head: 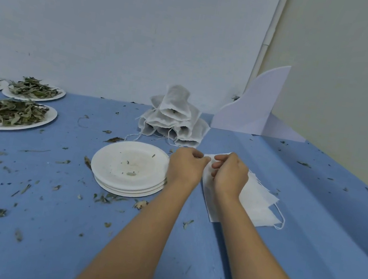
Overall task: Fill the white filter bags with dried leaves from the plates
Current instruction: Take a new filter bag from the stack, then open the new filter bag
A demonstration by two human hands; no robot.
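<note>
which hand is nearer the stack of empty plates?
Left. The left hand is right beside the stack of empty plates, at its right rim; the right hand is further right, over the flat filter bags.

Light even and diffuse, moderately bright, cool blue cast throughout. No glare or hot spots. Shadows faint and soft-edged: a thin one under the near rim of the stack of empty plates (123, 168). The table (40, 224) darkens toward its right edge. Wide-angle bowing: wall trim (266, 43) leans at far right. Whole frame slightly soft. Leaf crumbs (1, 213) at near left smeared.
</note>
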